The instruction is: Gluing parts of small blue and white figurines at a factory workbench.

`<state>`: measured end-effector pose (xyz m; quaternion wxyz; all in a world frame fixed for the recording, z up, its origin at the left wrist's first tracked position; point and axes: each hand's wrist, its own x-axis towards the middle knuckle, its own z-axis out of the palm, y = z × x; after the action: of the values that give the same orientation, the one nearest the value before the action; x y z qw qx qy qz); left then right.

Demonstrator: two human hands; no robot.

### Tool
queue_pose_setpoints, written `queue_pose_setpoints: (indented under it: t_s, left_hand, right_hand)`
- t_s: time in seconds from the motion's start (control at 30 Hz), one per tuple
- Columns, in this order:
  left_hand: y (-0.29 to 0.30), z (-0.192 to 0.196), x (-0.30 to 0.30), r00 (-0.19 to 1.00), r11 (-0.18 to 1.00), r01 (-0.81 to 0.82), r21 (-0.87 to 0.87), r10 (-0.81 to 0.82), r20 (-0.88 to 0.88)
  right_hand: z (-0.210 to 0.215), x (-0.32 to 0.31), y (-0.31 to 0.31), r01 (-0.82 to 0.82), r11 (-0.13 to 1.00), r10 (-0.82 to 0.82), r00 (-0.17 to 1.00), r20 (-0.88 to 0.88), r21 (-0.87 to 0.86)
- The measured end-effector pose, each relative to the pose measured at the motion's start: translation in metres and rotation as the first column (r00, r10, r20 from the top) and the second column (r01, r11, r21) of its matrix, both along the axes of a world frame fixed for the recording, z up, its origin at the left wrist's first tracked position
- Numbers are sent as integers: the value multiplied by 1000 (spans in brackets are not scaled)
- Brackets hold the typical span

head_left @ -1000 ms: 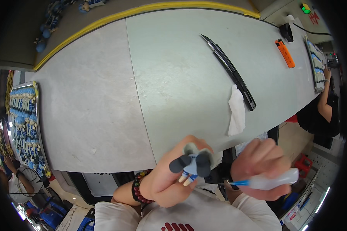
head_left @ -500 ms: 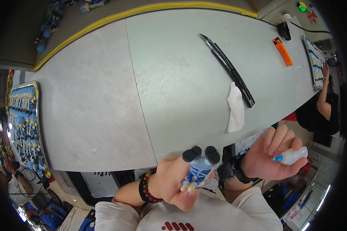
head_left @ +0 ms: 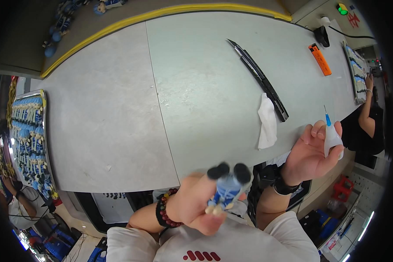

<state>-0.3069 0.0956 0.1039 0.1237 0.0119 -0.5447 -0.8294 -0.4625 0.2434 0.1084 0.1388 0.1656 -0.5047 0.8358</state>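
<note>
My left hand (head_left: 190, 205) is closed around a small blue-and-white doll-like figurine (head_left: 227, 188) just off the table's near edge. Two rounded black parts of the figurine point up, and its pale ends point down toward me. Out to the right, my right hand (head_left: 308, 150) grips a small white squeeze bottle (head_left: 332, 142) with a blue needle tip. The bottle stands nearly upright, needle upward, apart from the figurine. Beyond that hand lie a black utility knife (head_left: 261, 81) and a folded white cloth (head_left: 267, 124), whose upper end meets the knife.
A slim orange case (head_left: 320, 60) lies at the far right of the table (head_left: 96, 109). Trays of similar figurines stand at the left (head_left: 44, 109) and right (head_left: 347, 65) edges. More figurines (head_left: 56, 32) rest past the yellow edging. A co-worker's arm (head_left: 367, 111) is at far right.
My right hand has moved up and away, turning the bottle from lying sideways to needle up. The left hand still holds the figurine, which is slightly blurred and tilted a little.
</note>
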Motion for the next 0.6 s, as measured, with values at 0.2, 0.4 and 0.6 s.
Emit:
queue_pose_setpoints:
  t_s: [0.2, 0.4, 0.6]
  left_hand:
    - [-2, 1, -1, 995, 991, 94, -94, -97, -34]
    - [-3, 4, -5, 995, 977, 87, -194, -95, -29]
    - [2, 2, -2, 999, 956, 6, -292, -15, -29]
  right_hand:
    - [2, 1, -3, -2, 1000, 2, 999, 34, -5]
    - [-1, 2, -2, -10, 999, 9, 1000, 18, 31]
    - [-1, 2, -1, -44, 998, 44, 999, 6, 34]
